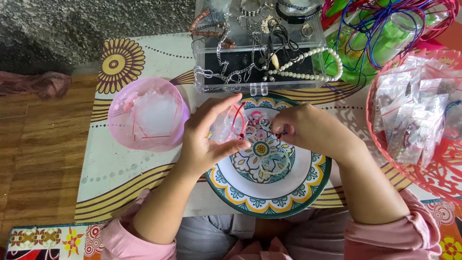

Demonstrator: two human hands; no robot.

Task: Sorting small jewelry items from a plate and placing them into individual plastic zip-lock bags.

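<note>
My left hand (204, 137) pinches a small clear plastic bag (226, 126) with a red seal strip over a patterned plate (315, 175). My right hand (308, 130) is curled over the plate's upper part, its fingertips closed on something small and red at the bag's opening; what it is stays hidden. A pale beaded bracelet (275, 162) lies on the plate just below both hands.
A pink bowl (115, 120) of small clear bags stands at the left. Behind the plate is a clear plastic box (260, 86) of chains and pearl strands. A red basket (433, 178) of bagged jewellery sits at the right, green items with coloured cords behind it.
</note>
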